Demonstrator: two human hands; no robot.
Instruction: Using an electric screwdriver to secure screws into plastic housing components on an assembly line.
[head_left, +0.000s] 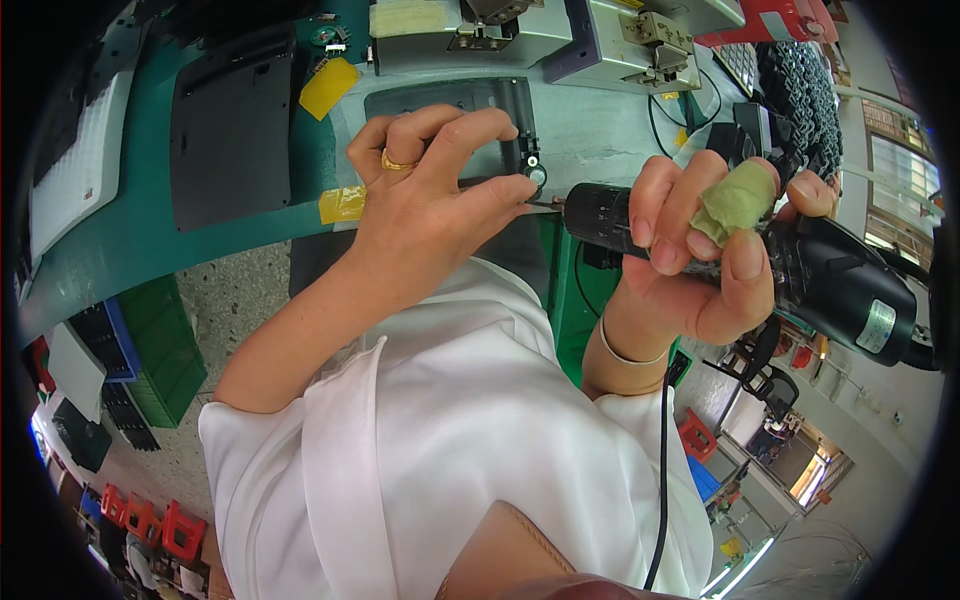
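White shirt [470, 370] fills head view, closest. Right hand [690, 295] wrapped round black electric screwdriver [840, 285], bit [550, 206] just beside left thumb [500, 195]. Left hand [425, 190], thumb and forefinger [470, 135] parted, over dark plastic panel [490, 97] on green bench [130, 220]. Risk, I'd judge: bit slipping sideways could nick thumb; loosely braced panel could skid.

The electric screwdriver [600, 215] is showing plain black, and a pale-green finger wrap [737, 203] is standing out beside it. Left of the screwdriver, a black panel [440, 97] is lying near two yellow pieces [343, 204]; farther left, the bench [150, 255] is showing deep green. Toward the screwdriver's lower left, a shirt [470, 420] is gleaming plain white.
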